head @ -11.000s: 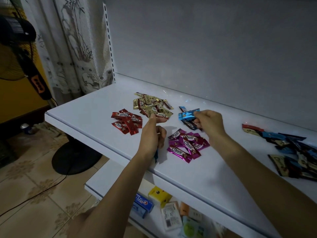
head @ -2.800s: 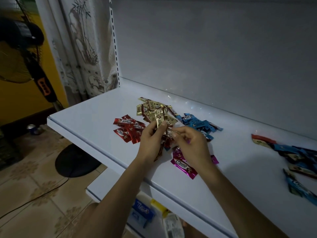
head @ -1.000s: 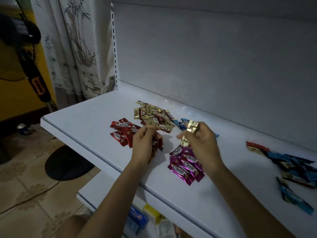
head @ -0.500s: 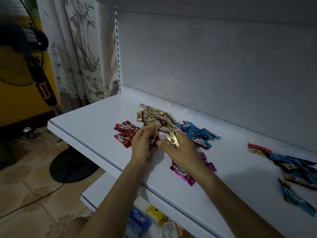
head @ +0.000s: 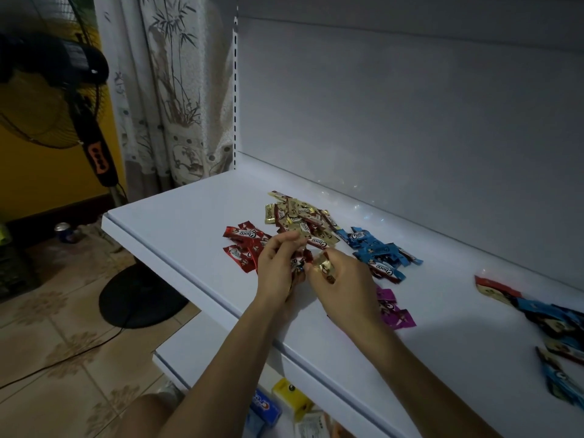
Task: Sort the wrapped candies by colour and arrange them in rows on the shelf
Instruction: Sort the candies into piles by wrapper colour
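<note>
On the white shelf (head: pixel 177 222) lie colour groups of wrapped candies: a red pile (head: pixel 243 245), a gold pile (head: pixel 298 216), a blue pile (head: pixel 376 251) and a purple pile (head: pixel 393 309) partly under my right wrist. My left hand (head: pixel 278 267) grips a small bunch of mixed candies (head: pixel 300 262) with curled fingers, just right of the red pile. My right hand (head: pixel 344 286) holds a gold candy (head: pixel 324 267) against its fingers, and its fingertips meet the left hand's bunch.
An unsorted heap of mixed candies (head: pixel 550 317) lies at the shelf's right end. A lower shelf (head: pixel 189 358) carries boxes and a toothpaste pack (head: pixel 265 409). A standing fan (head: pixel 91 143) and a curtain are to the left, with a can on the tiled floor.
My right hand, holding the gold candy, has come down and left from above the purple pile to meet my left hand. My left hand has stayed by the red pile with its bunch.
</note>
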Tool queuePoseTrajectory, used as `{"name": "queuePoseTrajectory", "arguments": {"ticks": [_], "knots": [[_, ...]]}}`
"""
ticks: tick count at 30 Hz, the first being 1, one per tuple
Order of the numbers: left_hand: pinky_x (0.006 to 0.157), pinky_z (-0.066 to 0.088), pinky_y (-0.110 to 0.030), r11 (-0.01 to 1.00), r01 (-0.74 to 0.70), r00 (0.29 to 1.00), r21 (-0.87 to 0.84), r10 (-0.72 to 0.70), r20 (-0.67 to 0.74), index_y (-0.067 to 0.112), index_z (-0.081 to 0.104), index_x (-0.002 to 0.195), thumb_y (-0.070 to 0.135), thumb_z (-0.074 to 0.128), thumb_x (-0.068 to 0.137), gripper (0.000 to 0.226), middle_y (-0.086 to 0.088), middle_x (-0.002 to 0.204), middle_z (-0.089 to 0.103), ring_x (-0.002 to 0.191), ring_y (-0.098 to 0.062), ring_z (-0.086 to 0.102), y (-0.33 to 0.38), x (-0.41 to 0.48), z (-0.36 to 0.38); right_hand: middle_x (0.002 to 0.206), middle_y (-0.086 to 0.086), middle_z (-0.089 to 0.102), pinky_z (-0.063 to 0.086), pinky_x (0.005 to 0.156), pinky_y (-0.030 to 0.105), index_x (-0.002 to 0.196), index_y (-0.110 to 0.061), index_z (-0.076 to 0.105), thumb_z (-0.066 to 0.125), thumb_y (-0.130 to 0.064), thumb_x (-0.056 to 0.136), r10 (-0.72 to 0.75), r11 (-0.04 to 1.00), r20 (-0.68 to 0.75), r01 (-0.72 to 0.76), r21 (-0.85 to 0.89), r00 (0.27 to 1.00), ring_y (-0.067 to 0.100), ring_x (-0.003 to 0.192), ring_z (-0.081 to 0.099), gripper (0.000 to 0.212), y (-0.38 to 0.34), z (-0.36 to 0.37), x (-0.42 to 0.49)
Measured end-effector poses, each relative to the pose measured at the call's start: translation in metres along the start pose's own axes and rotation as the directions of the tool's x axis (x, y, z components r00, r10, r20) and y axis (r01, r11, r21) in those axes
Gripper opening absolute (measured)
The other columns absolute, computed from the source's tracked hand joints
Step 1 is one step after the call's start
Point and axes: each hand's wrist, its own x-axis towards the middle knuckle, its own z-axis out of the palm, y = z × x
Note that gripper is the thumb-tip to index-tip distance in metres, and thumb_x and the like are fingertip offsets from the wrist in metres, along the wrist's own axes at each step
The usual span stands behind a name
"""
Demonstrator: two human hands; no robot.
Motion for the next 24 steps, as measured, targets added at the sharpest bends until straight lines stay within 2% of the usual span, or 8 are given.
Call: {"name": "queuePoseTrajectory", "arguments": {"ticks": [5,8,12,14,16,18,21,24], "knots": [[0.081,0.048,-0.041,1.000,0.003,1.000,0.017,-0.002,-0.023,0.008,0.067,0.097,0.017,0.054,0.095,0.016,-0.010,0.098,0.070,0.097,-0.025,0.064,0.000,0.000,0.001,0.061,-0.016,0.056,0.042,0.048,0.016,0.080,-0.022,0.060,0.063,-0.027,0.088,-0.003,0.990,-0.040,0.009,0.142,0.999,0.001,0.054,0.055,0.010,-0.004,-0.004,0.000],[0.076,0.046,-0.040,0.999,-0.011,0.999,0.038,0.013,-0.040,0.018,0.071,0.078,0.028,0.051,0.098,0.030,-0.007,0.087,0.070,0.087,-0.027,0.062,-0.002,0.000,0.001,0.075,-0.015,0.065,0.052,0.058,0.018,0.090,-0.021,0.064,0.064,-0.029,0.089,0.042,0.962,0.000,-0.040,0.268,0.999,-0.003,0.068,0.062,0.008,-0.007,-0.005,0.000],[0.080,0.052,-0.045,0.998,-0.049,0.999,0.044,0.049,-0.011,-0.006,0.064,0.088,0.034,0.048,0.100,0.046,-0.020,0.090,0.068,0.083,-0.032,0.064,-0.003,-0.001,0.002,0.084,-0.014,0.069,0.056,0.067,0.021,0.097,-0.025,0.065,0.066,-0.041,0.084,0.105,0.927,0.104,-0.135,0.350,0.989,-0.003,0.078,0.064,0.020,-0.009,-0.005,-0.002],[0.072,0.051,-0.038,0.993,-0.077,0.997,0.088,0.077,0.005,-0.006,0.062,0.082,0.036,0.045,0.101,0.049,-0.019,0.082,0.065,0.076,-0.030,0.062,-0.004,-0.001,0.002,0.085,-0.013,0.069,0.056,0.070,0.024,0.097,-0.023,0.066,0.067,-0.037,0.085,0.120,0.918,0.094,-0.147,0.369,0.988,-0.001,0.079,0.065,0.018,-0.007,-0.005,-0.002],[0.057,0.048,-0.022,0.985,-0.096,0.995,0.141,0.092,0.032,0.006,0.060,0.070,0.035,0.037,0.103,0.049,-0.006,0.067,0.062,0.063,-0.015,0.059,-0.004,-0.003,0.005,0.085,-0.010,0.070,0.056,0.070,0.024,0.096,-0.019,0.067,0.065,-0.029,0.087,0.153,0.892,0.070,-0.169,0.420,0.986,0.002,0.078,0.065,0.013,-0.006,-0.005,-0.001],[0.047,0.042,-0.014,0.977,-0.107,0.992,0.185,0.092,0.091,0.007,0.060,0.074,0.036,0.034,0.103,0.049,-0.003,0.064,0.059,0.052,-0.006,0.054,-0.004,-0.008,0.007,0.082,-0.008,0.069,0.052,0.063,0.017,0.094,-0.018,0.066,0.063,-0.023,0.089,0.205,0.845,0.058,-0.206,0.493,0.977,0.000,0.073,0.064,0.008,-0.006,-0.006,0.000],[0.042,0.036,-0.015,0.961,-0.153,0.972,0.230,0.104,0.212,-0.002,0.061,0.095,0.045,0.045,0.095,0.050,-0.009,0.072,0.057,0.051,-0.009,0.045,-0.004,-0.011,0.006,0.071,-0.007,0.065,0.046,0.054,0.012,0.085,-0.019,0.063,0.062,-0.021,0.090,0.301,0.758,0.045,-0.267,0.596,0.953,-0.003,0.060,0.059,0.006,-0.005,-0.011,0.001],[0.037,0.028,-0.017,0.944,-0.177,0.960,0.277,0.103,0.261,-0.005,0.058,0.102,0.032,0.051,0.095,0.038,0.002,0.054,0.053,0.039,-0.009,0.032,-0.005,-0.009,0.003,0.063,-0.009,0.060,0.042,0.047,0.010,0.082,-0.017,0.061,0.061,-0.022,0.091,0.371,0.701,0.035,-0.305,0.644,0.928,-0.006,0.050,0.055,0.010,-0.001,-0.017,0.001]]}}
